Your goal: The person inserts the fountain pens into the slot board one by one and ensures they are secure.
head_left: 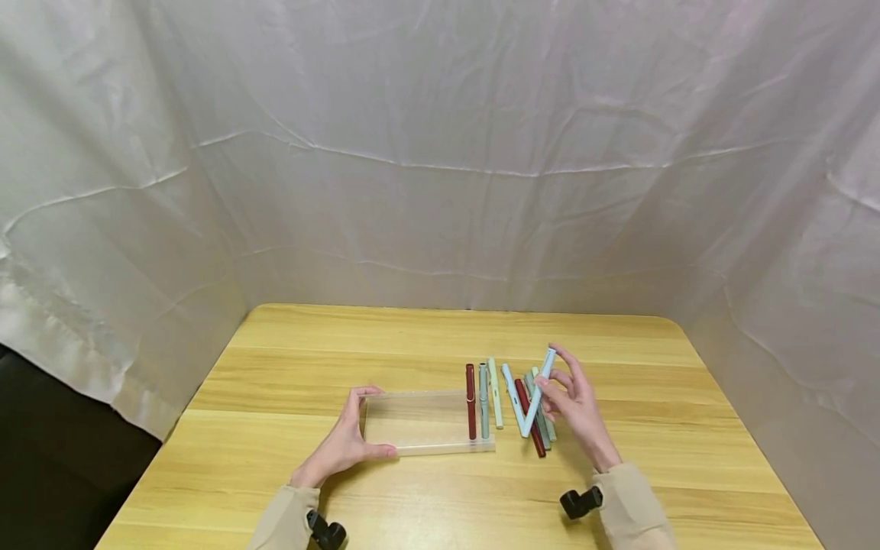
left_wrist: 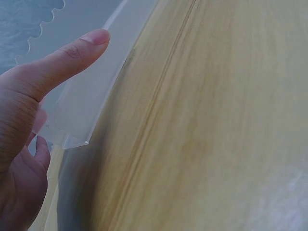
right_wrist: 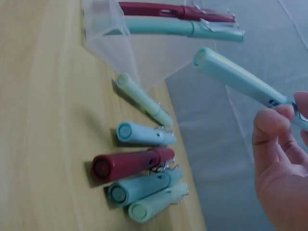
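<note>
Nearest the camera, two beige sleeves reach onto the light wooden desk (head_left: 289, 489). The left hand (head_left: 341, 447) rests at the left end of a clear, shallow rectangular plastic tray (head_left: 419, 424); its thumb lies along the tray's near edge and its fingers (head_left: 355, 397) curl round the far corner, steadying it. The left wrist view shows the straight thumb laid on the tray's frosted rim.

The right hand (head_left: 580, 409) hovers just right of the tray and pinches a pale blue capped pen (head_left: 537, 399) near its upper end between thumb and fingers (right_wrist: 270, 126), the other fingers loosely spread; the pen slants down to the left, its lower end above or among the loose pens.

Inside the tray, at its right end, lie a dark red pen (head_left: 470, 400) and a grey-green pen (head_left: 483, 400), side by side. Just beside the tray on the desk lie a pale mint pen (head_left: 495, 391), a light blue pen (head_left: 512, 388), a second dark red pen (head_left: 531, 429) and two teal-green pens (head_left: 545, 431), packed close.

Beyond the desk hangs a creased white cloth backdrop (head_left: 440, 153).
</note>
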{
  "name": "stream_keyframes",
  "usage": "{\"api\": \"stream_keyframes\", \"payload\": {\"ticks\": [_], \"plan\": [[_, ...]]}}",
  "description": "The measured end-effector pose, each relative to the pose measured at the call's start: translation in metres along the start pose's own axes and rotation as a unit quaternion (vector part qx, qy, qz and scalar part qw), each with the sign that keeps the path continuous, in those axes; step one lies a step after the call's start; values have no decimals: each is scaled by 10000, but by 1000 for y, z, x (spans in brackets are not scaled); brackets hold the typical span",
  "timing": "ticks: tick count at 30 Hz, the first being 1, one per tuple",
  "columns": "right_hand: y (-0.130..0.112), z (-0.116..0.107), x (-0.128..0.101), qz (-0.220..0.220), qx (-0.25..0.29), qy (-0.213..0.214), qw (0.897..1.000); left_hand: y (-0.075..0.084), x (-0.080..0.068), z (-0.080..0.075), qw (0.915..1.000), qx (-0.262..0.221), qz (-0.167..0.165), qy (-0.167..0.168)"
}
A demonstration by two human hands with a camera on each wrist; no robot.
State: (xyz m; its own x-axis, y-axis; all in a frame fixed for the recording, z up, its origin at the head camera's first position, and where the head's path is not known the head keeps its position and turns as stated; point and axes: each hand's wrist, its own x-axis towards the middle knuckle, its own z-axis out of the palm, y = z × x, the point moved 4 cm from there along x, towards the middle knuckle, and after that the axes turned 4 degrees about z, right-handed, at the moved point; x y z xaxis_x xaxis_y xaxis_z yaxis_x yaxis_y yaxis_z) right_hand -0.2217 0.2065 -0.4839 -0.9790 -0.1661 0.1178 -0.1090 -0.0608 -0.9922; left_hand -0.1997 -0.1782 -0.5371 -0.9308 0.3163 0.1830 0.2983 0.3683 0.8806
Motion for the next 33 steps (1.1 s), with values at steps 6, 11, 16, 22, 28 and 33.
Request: {"api": "stream_keyframes", "payload": {"ticks": [6,11,16,22,28,33], "plan": [[-6,11,2,-366,-502,118,9980,0,0,1,10000,-27,-1,14],[-9,23,2,-404,-862,206,9952,1,0,1,10000,4,32,-1],[-9,36,3,-566,-890,248,9941,1,0,2,10000,-3,86,4],[-6,48,4,-784,-1070,346,9906,1,0,2,9999,-50,87,13],[-4,59,3,-530,-1115,446,9913,0,1,2,9999,-61,115,22],[-4,67,2,-472,-1140,448,9914,1,0,2,9999,-40,141,18]]}}
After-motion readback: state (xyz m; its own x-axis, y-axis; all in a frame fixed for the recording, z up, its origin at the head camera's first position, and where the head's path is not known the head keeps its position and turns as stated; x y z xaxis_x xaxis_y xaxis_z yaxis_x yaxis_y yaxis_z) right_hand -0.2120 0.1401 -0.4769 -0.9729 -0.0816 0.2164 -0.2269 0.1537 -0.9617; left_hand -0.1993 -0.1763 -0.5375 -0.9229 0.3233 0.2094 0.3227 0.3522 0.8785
